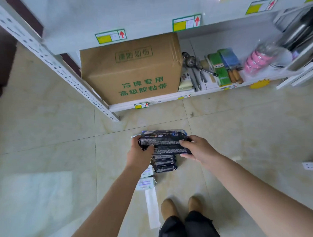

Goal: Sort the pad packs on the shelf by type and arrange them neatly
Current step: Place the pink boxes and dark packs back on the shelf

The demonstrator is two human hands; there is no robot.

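- Head view, hands: the left hand (138, 151) and right hand (195, 149) each grip an end of a dark pad pack (163, 142), held just above a stack of dark packs (163, 163) of like type on the floor (46, 140).
- Head view, sorting: white pad packs (146, 179) lie just beside the stack, on its left, so two types appear separated.
- Head view, progress: judged partway. No pad packs are visible on the shelf (169, 98); returning them there in rows remains.
- Head view, writing: print on the held pack is too blurred to read. The cardboard box (132, 69) on the shelf reads "冷库专用 高级胶粘带" in green. Shelf labels (111, 36) show yellow fields and red arrows; their text is illegible.
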